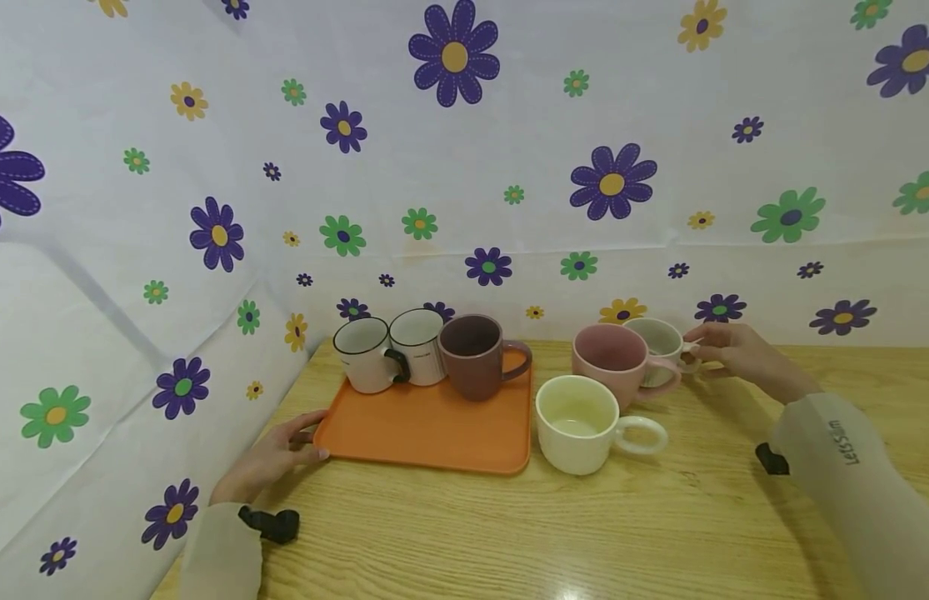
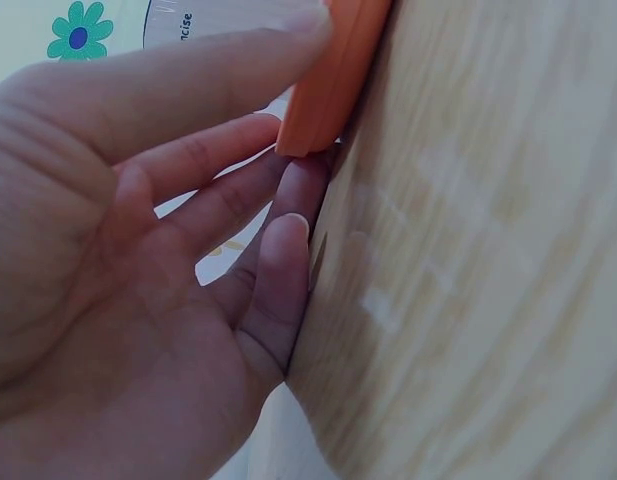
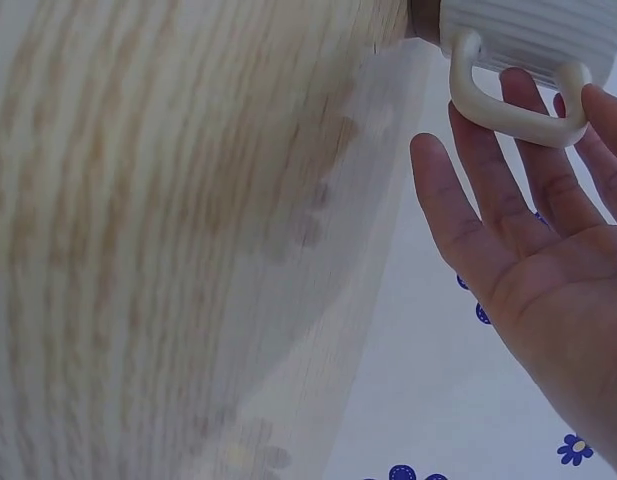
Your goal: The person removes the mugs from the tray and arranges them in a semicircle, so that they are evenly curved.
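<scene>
Bench [image 1: 434,533]: pale wood grain, glossy; flower-print cloth [image 1: 509,125] behind and at left.
Tray [image 1: 427,437]: orange, rounded; near-left corner pinched by the fingers of the left hand [image 1: 272,454]. Towards its far edge: two black-rimmed mugs [image 1: 362,371], brown mug [image 1: 471,367].
Beside its right edge: yellow mug [image 1: 576,442], ring-handled; pink mug [image 1: 606,373].
Near the bench's far edge: ribbed mug [image 3: 538,35], white, its handle pinched by the right hand [image 1: 741,358].

my head view looking forward and down over the tabletop [image 1: 404,533], my left-wrist view tilted sideways, close at the orange tray [image 2: 340,80], my right-wrist view likewise at the ribbed mug [image 3: 538,30], the head view sharing both
</scene>
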Demonstrator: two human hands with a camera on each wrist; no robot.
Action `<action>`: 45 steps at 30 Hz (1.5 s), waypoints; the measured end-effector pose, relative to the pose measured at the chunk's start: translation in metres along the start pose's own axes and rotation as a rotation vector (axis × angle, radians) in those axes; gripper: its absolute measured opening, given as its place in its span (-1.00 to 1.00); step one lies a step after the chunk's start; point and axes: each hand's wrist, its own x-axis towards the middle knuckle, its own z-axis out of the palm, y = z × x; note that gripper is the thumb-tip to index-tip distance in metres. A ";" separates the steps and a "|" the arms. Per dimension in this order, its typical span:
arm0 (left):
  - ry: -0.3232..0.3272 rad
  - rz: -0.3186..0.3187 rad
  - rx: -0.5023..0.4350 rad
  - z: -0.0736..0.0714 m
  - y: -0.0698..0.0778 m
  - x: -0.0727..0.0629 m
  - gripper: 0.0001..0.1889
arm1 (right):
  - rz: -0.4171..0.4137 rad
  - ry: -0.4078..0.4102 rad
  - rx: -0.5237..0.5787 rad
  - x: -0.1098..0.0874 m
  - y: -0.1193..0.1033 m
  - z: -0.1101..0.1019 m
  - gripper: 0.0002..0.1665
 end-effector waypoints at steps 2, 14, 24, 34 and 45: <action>0.003 -0.002 0.002 0.000 0.000 0.000 -0.24 | 0.003 -0.003 -0.005 0.000 0.000 0.000 -0.59; 0.011 -0.021 0.022 0.001 0.003 -0.001 -0.23 | -0.198 0.177 -0.113 -0.011 -0.012 0.004 -0.65; 0.002 -0.001 0.020 0.000 0.002 -0.001 -0.23 | -0.216 0.254 -0.114 -0.017 -0.045 0.007 -0.67; -0.001 0.017 -0.001 0.002 0.002 -0.002 -0.24 | -0.254 0.193 -0.068 -0.010 -0.096 0.029 -0.70; -0.003 0.019 0.013 0.001 0.001 -0.001 -0.24 | -0.382 0.059 -0.001 0.001 -0.134 0.061 -0.80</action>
